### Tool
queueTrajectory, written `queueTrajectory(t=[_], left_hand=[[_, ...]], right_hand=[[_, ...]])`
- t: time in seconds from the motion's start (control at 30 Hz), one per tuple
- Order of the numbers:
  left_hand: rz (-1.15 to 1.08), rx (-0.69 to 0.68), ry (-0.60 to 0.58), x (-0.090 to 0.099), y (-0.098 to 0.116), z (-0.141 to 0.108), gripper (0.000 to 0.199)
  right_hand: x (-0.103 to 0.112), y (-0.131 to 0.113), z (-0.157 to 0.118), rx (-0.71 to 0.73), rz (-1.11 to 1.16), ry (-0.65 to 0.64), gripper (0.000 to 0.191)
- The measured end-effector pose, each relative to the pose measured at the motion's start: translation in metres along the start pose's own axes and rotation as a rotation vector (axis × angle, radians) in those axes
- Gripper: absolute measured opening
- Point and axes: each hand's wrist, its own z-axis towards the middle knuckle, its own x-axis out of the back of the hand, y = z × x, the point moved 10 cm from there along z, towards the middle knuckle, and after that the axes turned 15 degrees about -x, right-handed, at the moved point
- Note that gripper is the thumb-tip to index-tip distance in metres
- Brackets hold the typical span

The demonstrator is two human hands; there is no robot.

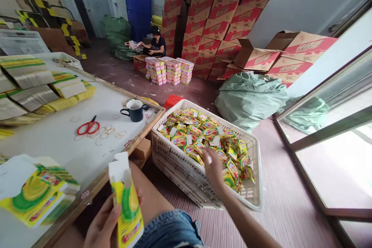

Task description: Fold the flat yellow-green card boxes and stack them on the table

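Note:
My left hand (pixel 103 221) is closed round a small yellow and green carton (pixel 128 209), held upright above my lap with its white top flaps raised. Low over a white plastic crate (pixel 258 170), my right hand (pixel 214 166) has its fingers curled down at a heap of small yellow and green packets (pixel 190 130). What lies between those fingertips is hidden from me. On the table (pixel 95 159) at the left lies a stack of similar flat cartons (pixel 43 197), close to my left hand.
Red-handled scissors (pixel 88 127), rubber bands (pixel 107 131) and a dark mug (pixel 136 111) lie on the table, with bundled cartons (pixel 31 73) behind. Beyond stand pink boxes (pixel 173 70), stacked brown cartons (pixel 209 27), a green sack (pixel 252 97) and a seated person (pixel 157 44).

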Motion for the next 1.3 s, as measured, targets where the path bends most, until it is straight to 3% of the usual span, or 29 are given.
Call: queueTrajectory(t=[0.1, 0.17, 0.2, 0.27, 0.33, 0.4, 0.47, 0.57, 0.7, 0.83, 0.93, 1.0, 1.1, 1.23, 1.3], left_hand=[[0.040, 0.039, -0.008, -0.006, -0.011, -0.008, 0.058], [0.069, 0.026, 0.005, -0.004, -0.014, -0.011, 0.059], [0.083, 0.007, 0.002, -0.002, -0.014, -0.012, 0.058], [0.136, -0.046, -0.050, 0.000, -0.011, -0.011, 0.056], [0.222, -0.142, -0.089, 0.005, -0.003, -0.008, 0.056], [0.305, -0.241, -0.058, 0.015, 0.008, -0.006, 0.062], [0.323, -0.287, -0.024, 0.022, 0.015, -0.006, 0.068], [0.231, -0.270, -0.090, 0.016, 0.022, -0.012, 0.069], [0.106, -0.194, -0.142, 0.017, 0.028, -0.022, 0.071], [0.099, -0.127, -0.321, 0.017, 0.031, -0.034, 0.048], [0.154, -0.150, -0.423, 0.018, 0.040, -0.044, 0.031], [0.165, -0.188, -0.455, 0.017, 0.046, -0.049, 0.028], [0.130, -0.198, -0.436, 0.017, 0.047, -0.054, 0.040], [-0.016, -0.190, -0.333, 0.025, 0.042, -0.053, 0.088], [0.017, -0.197, -0.344, 0.027, 0.043, -0.052, 0.078]], right_hand=[[-0.063, -0.085, -0.074, 0.119, 0.148, -0.362, 0.037], [-0.107, -0.119, -0.124, 0.005, 0.459, -0.784, 0.040], [-0.116, -0.128, -0.139, -0.056, 0.542, -0.849, 0.042], [-0.122, -0.136, -0.149, -0.112, 0.594, -0.842, 0.042], [-0.117, -0.138, -0.144, -0.072, 0.517, -0.748, 0.040], [-0.114, -0.139, -0.140, -0.034, 0.461, -0.753, 0.029], [-0.112, -0.140, -0.140, -0.041, 0.518, -0.824, 0.023], [-0.104, -0.150, -0.143, -0.015, 0.662, -0.927, 0.043], [-0.104, -0.165, -0.154, 0.077, 0.646, -1.083, 0.040], [-0.111, -0.174, -0.165, 0.138, 0.514, -1.203, 0.041], [-0.117, -0.182, -0.179, 0.229, 0.381, -1.312, 0.027], [-0.119, -0.186, -0.186, 0.279, 0.336, -1.356, 0.028], [-0.122, -0.191, -0.186, 0.336, 0.328, -1.291, 0.034], [-0.123, -0.189, -0.175, 0.292, 0.410, -1.124, 0.029], [-0.122, -0.190, -0.171, 0.297, 0.434, -1.084, 0.031]])
